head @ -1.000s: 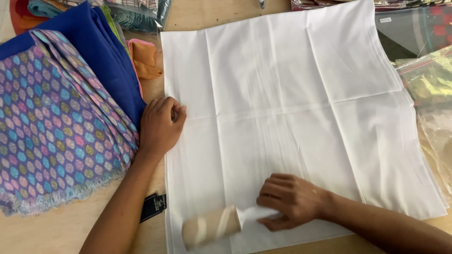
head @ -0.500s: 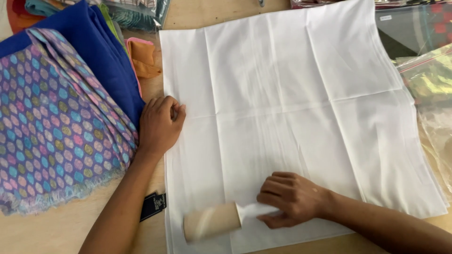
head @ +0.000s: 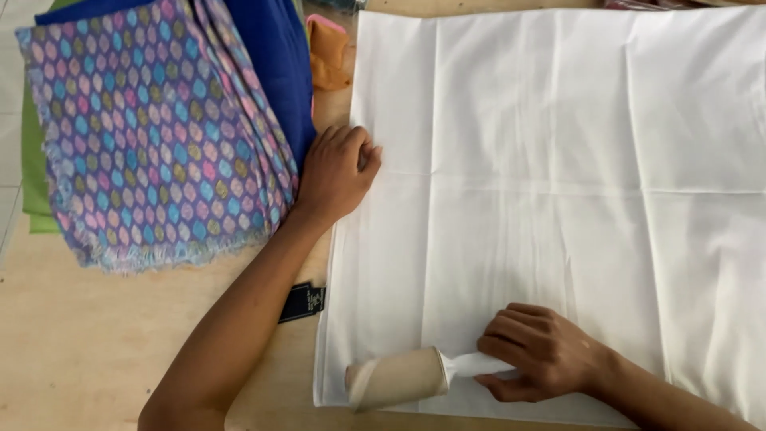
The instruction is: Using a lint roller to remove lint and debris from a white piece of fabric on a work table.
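1. I see the white cloth [head: 558, 183] spread flat over the wooden tabletop [head: 104, 343], filling most of the view.
2. A patterned purple fabric [head: 152, 136] lies left of it, over a blue one [head: 271, 64].
3. My left hand [head: 335, 172] presses the cloth's left edge, fingers curled together.
4. My right hand [head: 542, 351] has its fingers clamped on the handle of the lint roller [head: 399, 377], which lies on the cloth's near-left corner.
5. A small black tag [head: 303, 302] sits beside my left forearm.
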